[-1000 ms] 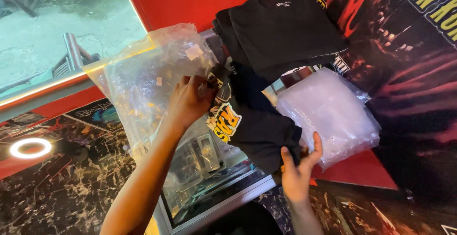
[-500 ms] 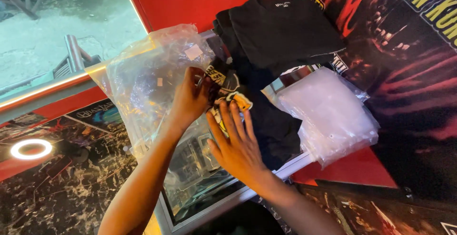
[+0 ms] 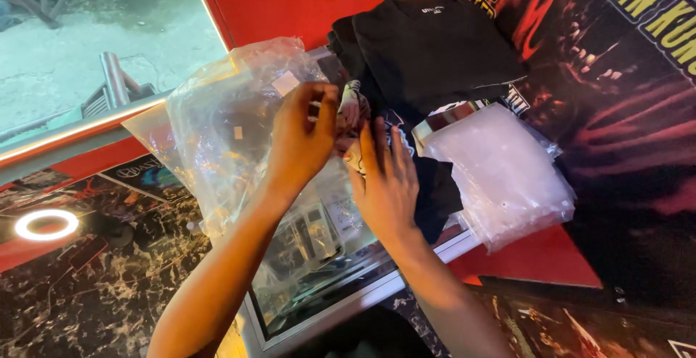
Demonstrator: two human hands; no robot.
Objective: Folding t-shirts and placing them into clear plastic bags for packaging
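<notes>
The left hand [image 3: 301, 144] has its fingers [image 3: 325, 111] pinched on the mouth of a clear plastic bag [image 3: 225, 122]. The right hand [image 3: 388, 188] lies flat, fingers spread and gripping nothing, on a folded black shirt [image 3: 435, 184] (print partly showing), which sits under its fingertips at the bag's opening, on the glass counter [image 3: 319, 271]

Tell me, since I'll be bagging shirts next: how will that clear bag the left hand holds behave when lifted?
The clear bag is probably floppy: it crumples and sags around the left hand. It looks thin and see-through, so likely very light. Its glossy film may be slippery, so the folded shirt under the right hand could slide against it.
</notes>
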